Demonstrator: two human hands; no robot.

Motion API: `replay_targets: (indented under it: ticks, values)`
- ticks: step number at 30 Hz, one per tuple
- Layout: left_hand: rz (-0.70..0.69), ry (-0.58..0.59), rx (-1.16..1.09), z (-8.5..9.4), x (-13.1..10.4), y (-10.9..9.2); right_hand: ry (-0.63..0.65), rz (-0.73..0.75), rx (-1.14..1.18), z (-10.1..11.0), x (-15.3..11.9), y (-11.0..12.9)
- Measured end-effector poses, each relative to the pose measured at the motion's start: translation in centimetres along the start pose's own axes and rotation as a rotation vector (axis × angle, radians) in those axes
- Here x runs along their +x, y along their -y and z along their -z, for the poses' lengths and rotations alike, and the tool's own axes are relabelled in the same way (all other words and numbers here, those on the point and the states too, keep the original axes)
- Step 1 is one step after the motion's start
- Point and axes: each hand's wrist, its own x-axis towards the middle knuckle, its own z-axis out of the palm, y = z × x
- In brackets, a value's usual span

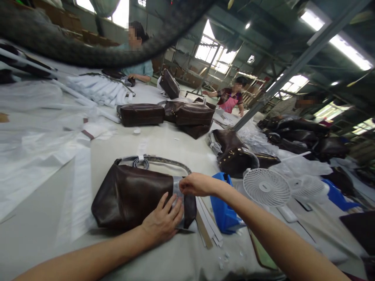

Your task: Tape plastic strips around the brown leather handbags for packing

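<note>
A dark brown leather handbag (134,195) lies on the table in front of me. A greyish, translucent plastic strip (177,187) runs around its right part. My left hand (164,218) presses flat with fingers spread on the bag's front and over the strip. At the strip's upper end, my right hand (190,184) is closed, its fingertips pinching the plastic; the exact grip is partly hidden. Behind the bag's top edge, its strap (164,160) arches up, with a wrapped ring (141,162) at the left.
Right of the bag are paper strips (209,222), a blue tape dispenser (224,207), a white fan (266,187) and a phone (263,249). More brown bags (190,115) stand farther back. White plastic sheets (35,156) cover the left. Co-workers stand around the table.
</note>
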Motion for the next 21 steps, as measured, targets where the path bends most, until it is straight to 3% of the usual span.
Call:
replay_targets:
  ticks: [8,16,21]
  values:
    - [0.000,-0.047,0.038,0.0,0.1,0.1,0.059,-0.033,-0.261,-1.6,3.2,0.0]
    - [-0.003,-0.138,0.109,0.1,0.3,0.2,0.065,0.046,-0.348,-1.1,5.4,-1.7]
    - [-0.011,-0.160,0.127,-0.2,0.3,0.2,-0.121,-0.141,-0.221,0.2,6.9,-5.0]
